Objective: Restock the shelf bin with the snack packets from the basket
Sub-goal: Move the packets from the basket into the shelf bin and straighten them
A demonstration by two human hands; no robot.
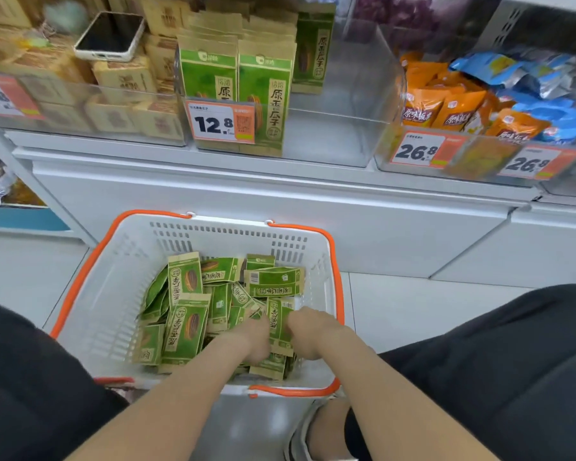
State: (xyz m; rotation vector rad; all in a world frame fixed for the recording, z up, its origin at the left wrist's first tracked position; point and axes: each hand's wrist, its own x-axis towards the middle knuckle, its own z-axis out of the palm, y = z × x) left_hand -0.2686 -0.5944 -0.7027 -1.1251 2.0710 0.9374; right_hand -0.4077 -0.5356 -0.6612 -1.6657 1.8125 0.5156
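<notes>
At the far left a phone (108, 36) lies loose on stacked boxes (123, 78), and we judge that a careless reach up to the shelf could knock it off. Below, the basket (120, 261) sits on the floor before the shelf, with green packets (187, 294) heaped crisscross in it. Above it the bin (330, 141) has upright rows at its left and its right part bare. Our left hand (251, 337) is dug into the heap with the fingers hidden, so we cannot tell whether it holds anything. Just right of it one packet (280, 322) stands on edge, and our right hand (308, 332) curls on its right side, gripping it. Because the heap overlaps, lifting this one may drag its neighbours up and tip them over the rim. A grip on one edge alone may also slip on the way up. In the bin, pushing new stock in could topple the standing rows into the bare side.
</notes>
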